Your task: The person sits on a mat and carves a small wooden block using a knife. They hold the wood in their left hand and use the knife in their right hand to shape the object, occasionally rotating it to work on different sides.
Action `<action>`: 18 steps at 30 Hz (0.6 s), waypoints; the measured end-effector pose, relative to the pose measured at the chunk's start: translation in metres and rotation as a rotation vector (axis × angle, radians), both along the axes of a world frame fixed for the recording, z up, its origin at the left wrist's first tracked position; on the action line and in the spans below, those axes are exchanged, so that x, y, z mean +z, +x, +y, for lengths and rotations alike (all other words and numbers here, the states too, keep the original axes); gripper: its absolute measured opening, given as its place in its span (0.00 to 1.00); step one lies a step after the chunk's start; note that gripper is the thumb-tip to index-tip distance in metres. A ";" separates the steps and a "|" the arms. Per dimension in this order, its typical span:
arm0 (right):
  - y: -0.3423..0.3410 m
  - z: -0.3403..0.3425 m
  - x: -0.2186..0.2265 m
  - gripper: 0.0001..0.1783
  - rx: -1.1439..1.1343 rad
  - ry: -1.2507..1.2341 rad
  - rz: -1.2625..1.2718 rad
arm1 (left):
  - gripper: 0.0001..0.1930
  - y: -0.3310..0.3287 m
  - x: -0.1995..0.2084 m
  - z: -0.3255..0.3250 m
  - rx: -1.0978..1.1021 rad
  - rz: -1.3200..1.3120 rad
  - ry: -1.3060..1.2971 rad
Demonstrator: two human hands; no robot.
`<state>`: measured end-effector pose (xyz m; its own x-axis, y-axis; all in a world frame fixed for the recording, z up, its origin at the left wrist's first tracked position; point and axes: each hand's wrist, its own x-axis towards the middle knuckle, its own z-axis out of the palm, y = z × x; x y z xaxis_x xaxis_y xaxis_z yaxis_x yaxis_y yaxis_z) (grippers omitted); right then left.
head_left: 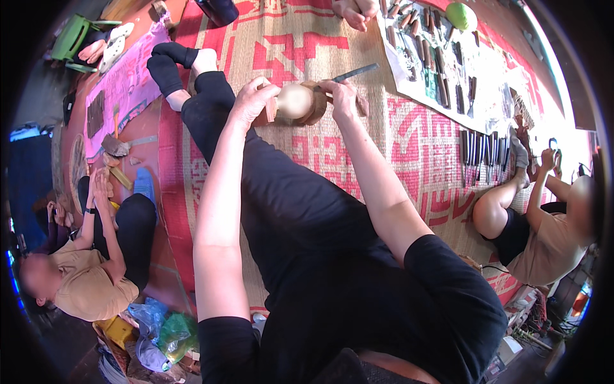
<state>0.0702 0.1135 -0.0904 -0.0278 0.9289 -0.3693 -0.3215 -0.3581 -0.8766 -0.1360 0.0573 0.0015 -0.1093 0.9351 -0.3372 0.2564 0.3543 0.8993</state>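
Observation:
Above the mat, beyond my crossed legs, is a brown wooden piece (312, 115) with a pale round part (295, 101) that is too blurred to make out. My left hand (253, 102) is closed on the left end of the wood, thumb and fingers pinching it. At the other side my right hand (342, 99) has its fingers closed on the edge of the same piece. A flat grey metal bar (359, 72) sticks out past the right knuckles; whether the hand grips it too is hidden. A brown wooden chunk (362, 106) shows just right of that hand.
A white sheet (409, 84) at the far right bears several wood-handled carving tools (442, 89) and a green round fruit (461, 16). More tools (484, 152) lie below it. People sit left (96, 281) and right (543, 246). A mallet (116, 145) lies by a pink cloth (131, 83).

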 end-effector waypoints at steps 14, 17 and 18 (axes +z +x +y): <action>-0.001 0.006 0.003 0.10 0.122 -0.051 -0.021 | 0.12 -0.002 -0.003 0.000 0.008 0.009 -0.012; 0.005 0.006 0.000 0.10 0.131 -0.032 -0.073 | 0.12 0.001 -0.001 0.000 0.012 0.047 0.004; 0.007 0.006 0.000 0.10 0.119 -0.077 -0.030 | 0.12 0.001 -0.001 0.001 0.012 0.065 0.012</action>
<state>0.0771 0.1200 -0.0906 -0.1243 0.8885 -0.4418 -0.2466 -0.4589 -0.8536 -0.1346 0.0587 0.0009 -0.1422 0.9374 -0.3178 0.3099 0.3471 0.8852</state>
